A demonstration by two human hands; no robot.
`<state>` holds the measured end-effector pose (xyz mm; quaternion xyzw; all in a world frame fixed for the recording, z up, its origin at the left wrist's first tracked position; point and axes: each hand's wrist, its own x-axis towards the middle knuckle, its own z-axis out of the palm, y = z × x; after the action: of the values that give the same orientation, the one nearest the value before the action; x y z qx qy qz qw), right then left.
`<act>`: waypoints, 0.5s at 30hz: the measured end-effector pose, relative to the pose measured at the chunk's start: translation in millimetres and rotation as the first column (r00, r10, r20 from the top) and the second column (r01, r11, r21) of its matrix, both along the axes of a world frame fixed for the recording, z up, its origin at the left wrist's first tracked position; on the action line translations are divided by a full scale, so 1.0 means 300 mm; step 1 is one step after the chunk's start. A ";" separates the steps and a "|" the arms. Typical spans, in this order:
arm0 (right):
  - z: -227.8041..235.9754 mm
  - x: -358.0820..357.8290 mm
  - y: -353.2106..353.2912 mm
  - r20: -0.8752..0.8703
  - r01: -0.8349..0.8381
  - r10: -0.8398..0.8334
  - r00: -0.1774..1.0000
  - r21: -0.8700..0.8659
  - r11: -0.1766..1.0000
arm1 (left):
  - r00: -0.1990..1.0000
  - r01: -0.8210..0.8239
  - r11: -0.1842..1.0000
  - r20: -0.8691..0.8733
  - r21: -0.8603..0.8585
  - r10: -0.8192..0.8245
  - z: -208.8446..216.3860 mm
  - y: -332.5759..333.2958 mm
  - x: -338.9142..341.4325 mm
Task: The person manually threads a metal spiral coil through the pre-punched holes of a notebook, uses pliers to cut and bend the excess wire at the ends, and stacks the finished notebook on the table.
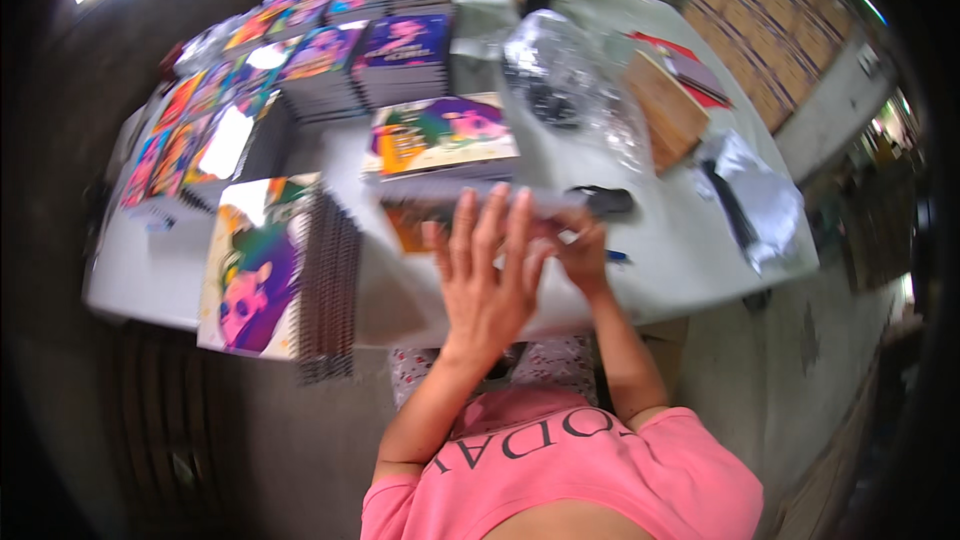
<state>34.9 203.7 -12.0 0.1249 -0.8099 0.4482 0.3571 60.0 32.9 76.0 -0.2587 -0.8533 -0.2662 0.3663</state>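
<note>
My left hand (490,265), fingers stretched out and slightly apart, lies against a notebook (408,225) that is blurred by motion. At the right end of that notebook, my right hand (580,248) is closed with bent fingers on its edge; the exact grip is partly hidden. Just beyond stands a stack of colourful notebooks (440,135), its top cover showing a purple, green and orange picture. A tall stack of spiral-bound notebooks (255,285) with the same kind of cover is to the left, its wire bindings facing right.
Many stacked notebooks (400,45) fill the far left of the white table (680,240). Crumpled clear plastic (560,60), a wooden block (665,110), a black object (603,201) and a silvery bag (765,205) lie on the right. Cartons (765,30) are stacked beyond.
</note>
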 end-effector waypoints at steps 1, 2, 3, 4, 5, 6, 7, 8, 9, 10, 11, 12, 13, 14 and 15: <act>-0.039 0.067 -0.020 0.289 0.052 -0.026 0.957 -0.084 0.995 | 0.998 -0.045 0.997 0.041 -0.067 0.048 -0.037 0.022 -0.027; -0.031 0.094 -0.034 0.225 -0.103 0.137 0.965 -0.154 0.983 | 0.996 -0.070 0.983 0.041 -0.169 0.078 -0.092 0.034 -0.051; -0.024 0.126 -0.006 0.383 -0.189 0.247 0.890 -0.184 0.965 | 0.998 -0.010 0.976 0.061 -0.216 0.024 -0.129 0.027 -0.060; -0.020 0.146 0.041 0.361 -0.217 0.217 0.907 -0.042 0.975 | 0.998 -0.021 0.983 -0.069 -0.183 0.008 -0.153 0.030 -0.055; -0.015 0.161 0.100 0.336 -0.246 0.199 0.920 0.101 0.964 | 0.996 0.059 0.982 -0.058 -0.181 -0.070 -0.156 0.022 -0.058; 0.050 0.178 0.160 0.367 -0.180 0.161 0.916 0.017 0.983 | 0.995 0.079 0.979 -0.043 -0.188 -0.088 -0.153 0.011 -0.054; 0.118 0.186 0.242 0.395 -0.113 0.131 0.909 -0.067 0.991 | 0.994 0.095 0.975 -0.031 -0.199 -0.103 -0.145 0.000 -0.048; 0.137 0.185 0.371 0.370 0.100 -0.102 0.923 0.024 0.995 | 0.989 0.138 0.969 -0.018 -0.204 -0.145 -0.133 -0.005 -0.045; 0.105 0.172 0.532 0.270 0.418 -0.455 0.849 0.185 0.890 | 0.982 0.185 0.960 -0.006 -0.211 -0.191 -0.124 -0.004 -0.041; 0.078 0.173 0.726 0.162 0.608 -0.662 0.732 0.284 0.741 | 0.970 0.238 0.948 0.000 -0.210 -0.243 -0.117 -0.002 -0.038; 0.049 0.178 0.897 0.222 0.693 -0.802 0.555 0.410 0.593 | 0.964 0.262 0.943 0.003 -0.205 -0.267 -0.106 -0.006 -0.031; 0.014 0.177 1.029 0.204 0.708 -0.856 0.476 0.489 0.510 | 0.960 0.275 0.941 0.004 -0.197 -0.279 -0.101 -0.010 -0.026; -0.024 0.166 1.115 0.180 0.708 -0.900 0.397 0.564 0.425 | 0.958 0.283 0.940 0.008 -0.188 -0.287 -0.101 -0.016 -0.024; -0.078 0.144 1.148 0.152 0.677 -0.908 0.390 0.621 0.395 | 0.957 0.283 0.936 0.001 -0.211 -0.289 -0.104 -0.026 -0.022; -0.120 0.120 1.159 0.124 0.640 -0.913 0.389 0.676 0.364 | 0.960 0.264 0.938 -0.033 -0.223 -0.278 -0.121 -0.034 -0.015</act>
<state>70.9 551.3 -47.9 -0.3156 -0.9108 -0.0133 0.2659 55.7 22.7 39.6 -0.4205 -0.8212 -0.2114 0.3227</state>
